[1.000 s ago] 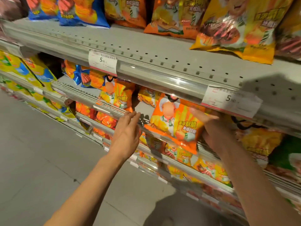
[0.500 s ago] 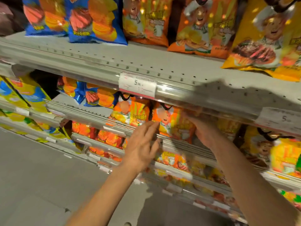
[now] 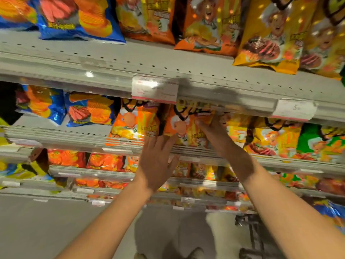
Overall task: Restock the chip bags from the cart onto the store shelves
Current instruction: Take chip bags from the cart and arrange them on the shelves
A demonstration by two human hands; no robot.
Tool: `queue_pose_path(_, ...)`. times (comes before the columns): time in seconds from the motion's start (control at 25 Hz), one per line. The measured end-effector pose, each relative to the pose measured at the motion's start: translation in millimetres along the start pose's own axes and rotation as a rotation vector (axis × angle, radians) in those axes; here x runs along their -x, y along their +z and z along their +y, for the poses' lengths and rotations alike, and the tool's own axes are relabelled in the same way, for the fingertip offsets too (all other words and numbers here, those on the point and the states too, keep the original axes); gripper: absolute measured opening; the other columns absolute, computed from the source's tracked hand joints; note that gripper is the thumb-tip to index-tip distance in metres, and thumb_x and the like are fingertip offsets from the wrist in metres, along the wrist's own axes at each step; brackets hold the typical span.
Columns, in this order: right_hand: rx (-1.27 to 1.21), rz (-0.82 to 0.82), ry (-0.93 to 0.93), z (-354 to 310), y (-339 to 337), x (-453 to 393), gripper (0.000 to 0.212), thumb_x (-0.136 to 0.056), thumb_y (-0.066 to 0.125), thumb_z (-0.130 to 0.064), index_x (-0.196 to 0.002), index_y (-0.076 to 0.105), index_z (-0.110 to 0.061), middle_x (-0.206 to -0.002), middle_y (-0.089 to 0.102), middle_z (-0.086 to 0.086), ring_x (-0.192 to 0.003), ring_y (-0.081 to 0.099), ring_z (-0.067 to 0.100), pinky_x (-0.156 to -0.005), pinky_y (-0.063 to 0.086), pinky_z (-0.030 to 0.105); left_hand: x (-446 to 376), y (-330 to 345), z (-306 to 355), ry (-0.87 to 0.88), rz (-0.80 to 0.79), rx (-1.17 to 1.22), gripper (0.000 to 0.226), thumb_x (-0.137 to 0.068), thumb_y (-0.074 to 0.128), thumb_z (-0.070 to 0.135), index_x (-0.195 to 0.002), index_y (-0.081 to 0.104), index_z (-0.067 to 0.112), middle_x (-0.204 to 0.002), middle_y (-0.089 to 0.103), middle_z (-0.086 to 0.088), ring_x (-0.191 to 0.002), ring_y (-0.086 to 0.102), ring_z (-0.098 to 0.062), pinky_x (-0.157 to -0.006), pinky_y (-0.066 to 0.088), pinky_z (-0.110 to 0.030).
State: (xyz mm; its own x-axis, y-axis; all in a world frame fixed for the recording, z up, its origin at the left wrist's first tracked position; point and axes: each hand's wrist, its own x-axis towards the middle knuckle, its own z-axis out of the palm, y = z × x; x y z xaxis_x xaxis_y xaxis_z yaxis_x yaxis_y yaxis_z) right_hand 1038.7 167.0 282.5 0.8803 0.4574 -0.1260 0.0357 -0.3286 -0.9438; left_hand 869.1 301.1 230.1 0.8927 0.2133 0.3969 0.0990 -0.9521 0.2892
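An orange chip bag (image 3: 183,128) stands upright on the second shelf (image 3: 74,135), just under the upper shelf's price rail. My right hand (image 3: 218,135) holds the bag's right side, with the thumb lying across its front and the fingers hidden behind it. My left hand (image 3: 156,165) is held flat with straight fingers, its fingertips at the bag's lower edge by the shelf lip. A matching orange bag (image 3: 136,122) stands directly to the left.
Blue bags (image 3: 87,109) fill the shelf's left part, and yellow bags (image 3: 274,139) and green bags (image 3: 317,141) its right. The upper shelf (image 3: 112,71) overhangs with a price tag (image 3: 155,88). Lower shelves hold more bags. A dark cart frame (image 3: 252,230) shows at the bottom right.
My right hand has carried the orange bag up and back into the second shelf beside its twin. My left hand followed up to the shelf lip. The view tilted upward.
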Motion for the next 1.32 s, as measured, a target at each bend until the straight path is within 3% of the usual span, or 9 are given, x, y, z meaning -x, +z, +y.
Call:
queue_pose_path(0.12,0.179,0.049,-0.151,4.3,6.7,17.0,0.059,-0.097,0.067,-0.032,-0.139,0.026,-0.039,-0.127,0.057,-0.016,-0.115,0.055,0.000,-0.095,0.043,0.011,-4.7,-5.6,7.3,-0.023,-0.014,-0.026,0.069,-0.095,0.054,0.048,-0.156,0.033,0.024,-0.142,0.047,-0.010,-0.122,0.050,-0.033,-0.101,0.043,-0.049)
queue_pose_path(0.24,0.266,-0.008,-0.190,7.0,6.5,21.8,0.064,-0.097,0.067,-0.031,-0.136,0.017,-0.041,-0.136,0.051,-0.006,-0.127,0.049,0.012,-0.111,0.038,0.031,-6.6,-1.2,13.2,-0.067,-0.032,-0.074,0.072,-0.095,0.050,0.053,-0.158,0.025,0.029,-0.154,0.037,-0.009,-0.129,0.046,-0.035,-0.105,0.040,-0.051)
queue_pose_path(0.44,0.487,-0.108,-0.088,-7.8,-3.3,13.6,0.080,-0.095,0.063,-0.051,-0.157,0.023,-0.021,-0.156,0.041,-0.002,-0.141,0.044,0.024,-0.113,0.037,0.033,-9.2,-1.0,25.0,-0.117,-0.077,-0.183,0.068,-0.100,0.041,0.057,-0.158,0.025,0.025,-0.161,0.027,-0.008,-0.135,0.040,-0.032,-0.108,0.038,-0.045)
queue_pose_path(0.52,0.591,-0.113,-0.079,-11.3,-12.4,13.4,0.078,-0.093,0.062,-0.056,-0.154,0.029,-0.020,-0.151,0.051,0.005,-0.134,0.053,0.029,-0.108,0.046,0.043,-14.3,-5.0,33.1,-0.192,-0.090,-0.105,0.061,-0.099,0.050,0.050,-0.154,0.036,0.029,-0.161,0.026,-0.007,-0.136,0.038,-0.032,-0.111,0.035,-0.047)
queue_pose_path(0.64,0.625,-0.004,-0.098,-3.9,-38.0,27.9,0.075,-0.092,0.065,-0.052,-0.152,0.034,-0.019,-0.144,0.055,0.008,-0.130,0.054,0.030,-0.103,0.046,0.038,-16.2,-6.2,66.1,-0.249,-0.016,-0.032,0.056,-0.093,0.064,0.040,-0.145,0.052,0.022,-0.157,0.032,-0.016,-0.136,0.037,-0.041,-0.111,0.032,-0.055)
queue_pose_path(0.8,0.318,0.051,-0.183,29.7,-122.2,75.5,0.079,-0.089,0.076,-0.028,-0.155,0.034,-0.016,-0.133,0.060,0.012,-0.121,0.060,0.025,-0.107,0.046,0.040,-25.7,23.8,161.3,-0.079,0.089,0.121,0.054,-0.091,0.058,0.036,-0.138,0.058,0.010,-0.149,0.040,-0.026,-0.134,0.042,-0.047,-0.107,0.039,-0.058)
queue_pose_path(1.0,0.188,0.251,-0.082,113.1,-296.5,158.6,0.071,-0.094,0.070,-0.030,-0.155,0.034,-0.028,-0.136,0.055,-0.003,-0.114,0.057,0.004,-0.089,0.050,0.016,-35.0,94.3,332.8,0.086,0.019,0.522,0.054,-0.090,0.065,0.012,-0.140,0.050,0.001,-0.147,0.041,-0.014,-0.141,0.040,-0.012,-0.107,0.043,-0.021)
queue_pose_path(1.12,0.120,0.421,0.033,168.0,-390.8,218.2,0.064,-0.094,0.071,-0.022,-0.151,0.041,-0.020,-0.128,0.059,-0.005,-0.106,0.059,-0.003,-0.088,0.051,0.012,-36.0,140.6,423.9,0.291,-0.083,0.393,0.050,-0.091,0.065,0.028,-0.135,0.059,0.006,-0.145,0.046,-0.028,-0.136,0.043,-0.045,-0.112,0.038,-0.053)
queue_pose_path(1.32,0.093,0.630,0.240,251.2,-493.4,300.9,0.063,-0.092,0.074,-0.025,-0.146,0.043,-0.023,-0.114,0.063,-0.008,-0.108,0.062,0.012,-0.076,0.044,0.005,-38.0,207.0,540.1,0.409,-0.326,0.406,0.053,-0.088,0.072,0.029,-0.136,0.058,0.013,-0.151,0.039,-0.017,-0.140,0.033,-0.040,-0.115,0.033,-0.054)
